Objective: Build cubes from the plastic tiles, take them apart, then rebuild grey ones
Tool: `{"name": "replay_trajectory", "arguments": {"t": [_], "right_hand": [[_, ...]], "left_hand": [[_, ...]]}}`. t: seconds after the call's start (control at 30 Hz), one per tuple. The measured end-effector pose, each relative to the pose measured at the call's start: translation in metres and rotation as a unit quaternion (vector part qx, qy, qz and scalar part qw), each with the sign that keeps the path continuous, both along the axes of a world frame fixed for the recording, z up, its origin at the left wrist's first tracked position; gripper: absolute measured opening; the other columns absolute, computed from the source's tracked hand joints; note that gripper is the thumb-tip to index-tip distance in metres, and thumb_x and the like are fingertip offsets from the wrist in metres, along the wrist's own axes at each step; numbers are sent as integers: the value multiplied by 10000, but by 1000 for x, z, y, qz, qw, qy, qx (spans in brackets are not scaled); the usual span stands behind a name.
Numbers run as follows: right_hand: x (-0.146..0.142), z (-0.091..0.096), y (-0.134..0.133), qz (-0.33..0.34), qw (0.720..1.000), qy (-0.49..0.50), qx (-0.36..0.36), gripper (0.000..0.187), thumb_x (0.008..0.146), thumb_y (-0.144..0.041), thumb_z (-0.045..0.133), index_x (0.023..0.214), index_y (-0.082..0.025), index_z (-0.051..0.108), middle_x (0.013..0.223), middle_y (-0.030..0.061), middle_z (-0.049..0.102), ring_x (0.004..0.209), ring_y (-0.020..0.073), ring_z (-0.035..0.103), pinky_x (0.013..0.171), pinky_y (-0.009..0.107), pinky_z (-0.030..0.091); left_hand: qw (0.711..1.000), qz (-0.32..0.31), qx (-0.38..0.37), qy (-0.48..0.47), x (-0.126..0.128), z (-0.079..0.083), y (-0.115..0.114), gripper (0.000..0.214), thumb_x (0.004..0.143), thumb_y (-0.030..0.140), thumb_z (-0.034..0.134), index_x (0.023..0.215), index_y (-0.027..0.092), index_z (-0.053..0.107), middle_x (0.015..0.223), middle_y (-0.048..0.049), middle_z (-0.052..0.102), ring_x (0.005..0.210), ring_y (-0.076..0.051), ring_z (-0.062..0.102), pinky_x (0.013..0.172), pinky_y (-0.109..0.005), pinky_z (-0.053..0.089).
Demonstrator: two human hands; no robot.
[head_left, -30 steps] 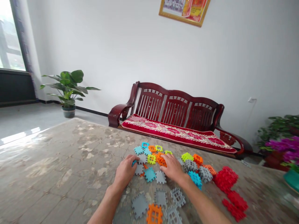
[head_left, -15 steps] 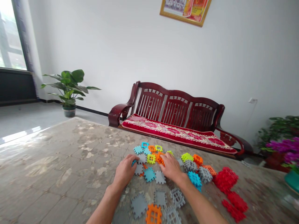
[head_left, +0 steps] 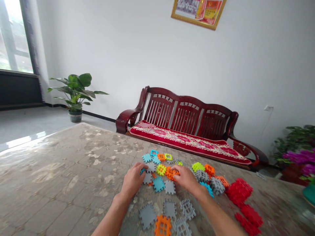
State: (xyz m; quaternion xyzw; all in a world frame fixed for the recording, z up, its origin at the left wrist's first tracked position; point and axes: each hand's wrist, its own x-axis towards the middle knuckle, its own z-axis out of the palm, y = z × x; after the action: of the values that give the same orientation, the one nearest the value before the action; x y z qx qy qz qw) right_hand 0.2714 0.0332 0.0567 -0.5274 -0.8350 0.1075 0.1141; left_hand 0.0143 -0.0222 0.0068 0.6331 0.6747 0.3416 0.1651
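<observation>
Several toothed plastic building tiles in blue, grey, orange, green and red lie scattered on a patterned grey table (head_left: 61,177). My left hand (head_left: 133,182) curls over a small blue tile (head_left: 142,171) at the left of the pile, fingers bent round it. My right hand (head_left: 186,178) rests palm down on the pile, fingertips on an orange tile (head_left: 170,172). Between the hands lie a blue tile (head_left: 158,184) and a grey tile (head_left: 169,187). A stack of red tiles (head_left: 238,190) sits to the right.
Near me lie grey tiles (head_left: 147,215) and an orange window tile (head_left: 162,226). Beyond the table stands a dark wooden bench (head_left: 187,113) with a red cushion. A potted plant (head_left: 75,95) is at far left, purple flowers (head_left: 301,159) at right.
My right hand has drawn slightly back and left, its fingertips now on the orange tile. The left hand stays where it was. The view has shifted a little.
</observation>
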Motion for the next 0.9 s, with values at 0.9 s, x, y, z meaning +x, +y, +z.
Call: {"name": "replay_trajectory", "arguments": {"t": [0.9], "right_hand": [[6,-18,-25,-58,994,-93,27,499,754,-237,575,1252,-265,585,1217,73,666,1143,253,587,952,334,408]], "left_hand": [[1000,2,-8,15,0,0,0,339,822,151,442,1040,262,677,1193,-12,654,1060,-188,635,924,-291,451]]}}
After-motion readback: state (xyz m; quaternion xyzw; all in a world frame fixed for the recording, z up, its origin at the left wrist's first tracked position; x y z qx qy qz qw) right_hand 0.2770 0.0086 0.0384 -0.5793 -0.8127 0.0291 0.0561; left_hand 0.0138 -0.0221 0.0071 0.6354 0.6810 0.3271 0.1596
